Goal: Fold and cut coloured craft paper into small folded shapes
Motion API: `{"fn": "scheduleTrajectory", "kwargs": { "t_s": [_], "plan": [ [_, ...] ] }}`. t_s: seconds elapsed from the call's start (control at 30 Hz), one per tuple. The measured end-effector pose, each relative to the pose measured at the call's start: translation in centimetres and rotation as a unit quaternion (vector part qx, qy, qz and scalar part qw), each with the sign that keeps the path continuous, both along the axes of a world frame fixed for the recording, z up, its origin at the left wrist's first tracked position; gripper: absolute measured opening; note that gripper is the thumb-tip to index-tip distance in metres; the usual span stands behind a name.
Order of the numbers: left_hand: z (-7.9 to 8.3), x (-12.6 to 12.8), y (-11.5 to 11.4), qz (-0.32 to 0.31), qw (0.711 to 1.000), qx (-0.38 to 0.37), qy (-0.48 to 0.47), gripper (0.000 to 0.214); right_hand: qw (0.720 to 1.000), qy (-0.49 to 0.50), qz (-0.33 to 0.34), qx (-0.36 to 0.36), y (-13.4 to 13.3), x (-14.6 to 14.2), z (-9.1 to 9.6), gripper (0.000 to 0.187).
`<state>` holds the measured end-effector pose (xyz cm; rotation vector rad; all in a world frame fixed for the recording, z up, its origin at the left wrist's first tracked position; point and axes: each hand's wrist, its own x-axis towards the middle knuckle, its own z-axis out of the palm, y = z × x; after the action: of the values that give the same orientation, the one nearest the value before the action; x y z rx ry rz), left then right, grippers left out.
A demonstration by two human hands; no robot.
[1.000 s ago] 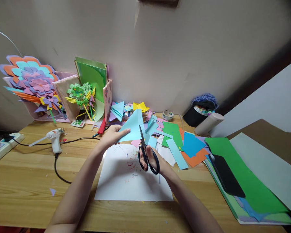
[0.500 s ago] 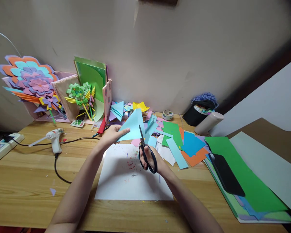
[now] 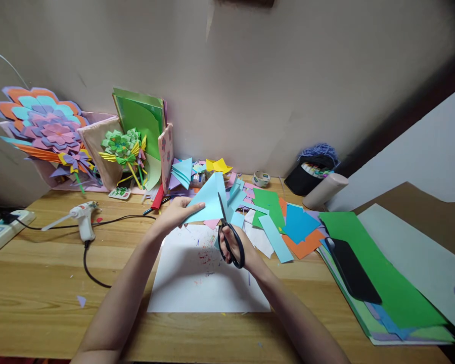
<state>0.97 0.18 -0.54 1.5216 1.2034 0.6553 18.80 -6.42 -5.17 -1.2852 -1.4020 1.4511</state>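
Observation:
A folded light blue sheet of paper point(image 3: 207, 199) is pinched at its left corner by my left hand point(image 3: 178, 211), thumb on top. My right hand point(image 3: 233, 242) grips black-handled scissors point(image 3: 231, 247) through their loops. The blades point up and away, lying at the right part of the blue sheet; whether they are cutting through it I cannot tell. Both hands are above a white sheet of paper point(image 3: 208, 293) marked with coloured stains. Just right of the blades lie other light blue paper pieces point(image 3: 235, 197).
A hot glue gun point(image 3: 84, 220) with its cable lies at left. Behind stand paper flowers point(image 3: 56, 131) and a pink organiser point(image 3: 166, 151). Coloured paper scraps point(image 3: 267, 202), a tape roll point(image 3: 261, 178) and a black pen holder point(image 3: 298, 179) are at back right. A phone point(image 3: 354, 270) rests on green paper point(image 3: 394, 283).
The scissors have shifted very slightly and the blue sheet sits a little lower. The whole view has moved slightly. Both hands keep their holds.

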Motion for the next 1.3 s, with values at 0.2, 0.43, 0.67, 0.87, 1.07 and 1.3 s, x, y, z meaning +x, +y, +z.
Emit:
{"fn": "scheduleTrajectory", "kwargs": {
  "t_s": [0.2, 0.43, 0.67, 0.87, 1.07, 1.3],
  "plan": [
    [0.1, -0.8, 0.2, -0.015, 0.999, -0.003, -0.036, 0.042, 0.999, -0.006, 0.042, 0.021, -0.4, 0.1, 0.9, 0.064],
    [-0.8, -0.1, 0.6, 0.057, 0.990, 0.132, 0.016, 0.044, 0.992, -0.025, 0.120, 0.039, -0.7, 0.0, 0.0, 0.064],
    [-0.7, 0.6, -0.1, 0.076, 0.960, 0.247, 0.107, 0.041, 0.991, 0.016, 0.134, 0.006, -0.5, -0.4, 0.2, 0.073],
    [-0.4, 1.2, -0.4, 0.066, 0.964, 0.247, 0.078, 0.039, 0.995, 0.021, 0.102, 0.007, -0.2, -0.4, -1.0, 0.070],
    [-0.3, 1.4, -0.4, 0.068, 0.967, 0.236, 0.069, 0.040, 0.997, 0.018, 0.079, -0.004, -0.1, -0.6, -1.1, 0.069],
    [-0.4, 1.3, -0.4, 0.067, 0.974, 0.211, 0.053, 0.040, 0.997, 0.026, 0.071, -0.013, -0.3, -0.6, -1.1, 0.066]
  ]
}}
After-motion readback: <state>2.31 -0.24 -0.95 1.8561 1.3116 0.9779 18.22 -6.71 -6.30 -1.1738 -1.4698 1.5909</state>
